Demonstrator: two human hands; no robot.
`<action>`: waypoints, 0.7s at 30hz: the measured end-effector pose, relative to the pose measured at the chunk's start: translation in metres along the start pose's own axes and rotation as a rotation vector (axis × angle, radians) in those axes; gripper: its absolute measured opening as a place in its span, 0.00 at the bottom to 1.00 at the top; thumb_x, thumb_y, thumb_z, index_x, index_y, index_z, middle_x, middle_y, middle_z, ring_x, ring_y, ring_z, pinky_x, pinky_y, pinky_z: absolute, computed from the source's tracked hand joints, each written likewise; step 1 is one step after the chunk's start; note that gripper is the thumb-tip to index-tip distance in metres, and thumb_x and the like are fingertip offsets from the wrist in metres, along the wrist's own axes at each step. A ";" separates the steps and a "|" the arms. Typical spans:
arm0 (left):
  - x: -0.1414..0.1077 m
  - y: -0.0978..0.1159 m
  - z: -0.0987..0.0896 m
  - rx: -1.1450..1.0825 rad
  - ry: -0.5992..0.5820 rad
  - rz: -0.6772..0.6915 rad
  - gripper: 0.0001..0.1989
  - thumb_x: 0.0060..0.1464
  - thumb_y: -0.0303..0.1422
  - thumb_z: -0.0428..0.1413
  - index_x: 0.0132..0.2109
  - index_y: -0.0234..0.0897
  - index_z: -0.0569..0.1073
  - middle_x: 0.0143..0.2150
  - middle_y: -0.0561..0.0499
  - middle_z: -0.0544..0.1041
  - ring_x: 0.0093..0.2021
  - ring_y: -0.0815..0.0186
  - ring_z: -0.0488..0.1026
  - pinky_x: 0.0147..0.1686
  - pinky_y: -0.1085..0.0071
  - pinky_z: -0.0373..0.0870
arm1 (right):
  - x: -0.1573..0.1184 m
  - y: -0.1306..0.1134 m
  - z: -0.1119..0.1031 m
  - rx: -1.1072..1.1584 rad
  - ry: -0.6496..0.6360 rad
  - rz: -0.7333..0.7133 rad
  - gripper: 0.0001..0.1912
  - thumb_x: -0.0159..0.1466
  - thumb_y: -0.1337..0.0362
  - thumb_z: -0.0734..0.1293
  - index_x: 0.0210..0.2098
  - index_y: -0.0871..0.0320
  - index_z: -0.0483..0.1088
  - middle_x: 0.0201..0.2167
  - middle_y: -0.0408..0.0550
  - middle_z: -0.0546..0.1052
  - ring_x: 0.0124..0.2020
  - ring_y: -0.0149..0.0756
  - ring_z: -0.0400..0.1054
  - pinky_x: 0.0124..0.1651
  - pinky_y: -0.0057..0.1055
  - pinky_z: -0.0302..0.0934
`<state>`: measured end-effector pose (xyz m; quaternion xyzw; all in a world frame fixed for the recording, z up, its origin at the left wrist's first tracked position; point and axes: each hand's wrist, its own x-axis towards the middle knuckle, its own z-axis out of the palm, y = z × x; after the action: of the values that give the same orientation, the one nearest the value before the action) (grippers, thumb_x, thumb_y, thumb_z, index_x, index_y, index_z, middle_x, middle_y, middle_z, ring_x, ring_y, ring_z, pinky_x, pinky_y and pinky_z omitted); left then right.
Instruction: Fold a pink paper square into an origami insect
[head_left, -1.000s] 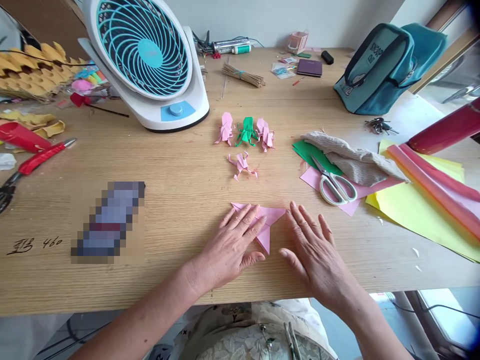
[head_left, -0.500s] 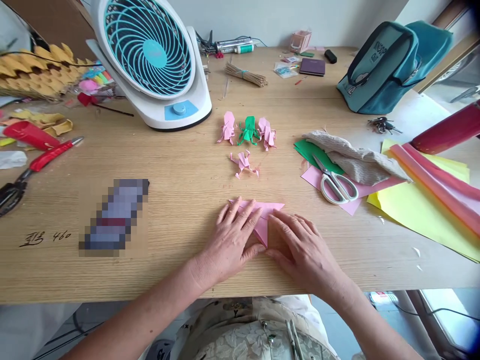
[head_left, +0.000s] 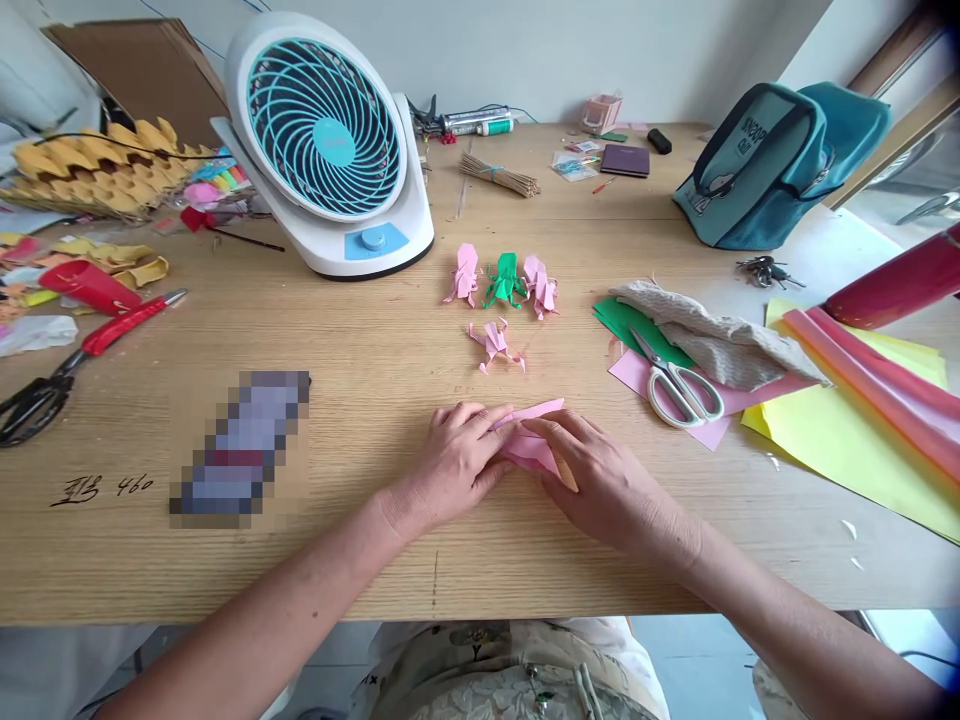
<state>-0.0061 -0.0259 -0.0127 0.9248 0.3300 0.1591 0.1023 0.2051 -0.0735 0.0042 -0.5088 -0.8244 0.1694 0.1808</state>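
Observation:
A folded sheet of pink origami paper (head_left: pixel 534 452) is between my hands near the table's front edge, its flaps partly raised. My left hand (head_left: pixel 466 455) grips its left side, fingers bent over it and thumb below. My right hand (head_left: pixel 596 475) pinches the right side between thumb and fingers. Parts of the paper are hidden under both hands. Just beyond lies a pink folded paper figure (head_left: pixel 495 344) with thin limbs. Behind it stand a green paper figure (head_left: pixel 506 278) and two pink ones, one pink figure (head_left: pixel 465 272) at left and another pink figure (head_left: pixel 539 284) at right.
White-handled scissors (head_left: pixel 684 392) rest on pink and green paper at right, beside a grey cloth (head_left: pixel 720 335) and yellow paper (head_left: pixel 862 440). A fan (head_left: pixel 330 150) stands at back left, a teal bag (head_left: pixel 780 165) at back right. Red-and-black scissors (head_left: pixel 82 360) lie left, near a blurred-out phone-like rectangle (head_left: pixel 244 445).
The pink paper lay flat as a triangle under my fingers; now its flaps are lifted and both hands grip its sides. The view has tilted up slightly.

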 end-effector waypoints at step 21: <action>-0.002 -0.012 0.003 -0.210 0.131 -0.038 0.07 0.58 0.22 0.55 0.42 0.37 0.72 0.47 0.48 0.76 0.48 0.61 0.70 0.50 0.62 0.68 | -0.001 0.017 0.007 0.065 0.135 0.041 0.08 0.63 0.74 0.64 0.39 0.56 0.68 0.41 0.49 0.73 0.37 0.37 0.69 0.40 0.32 0.64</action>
<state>-0.0136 -0.0188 -0.0192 0.8902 0.3349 0.2511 0.1798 0.2155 -0.0675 -0.0099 -0.5297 -0.7938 0.1651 0.2489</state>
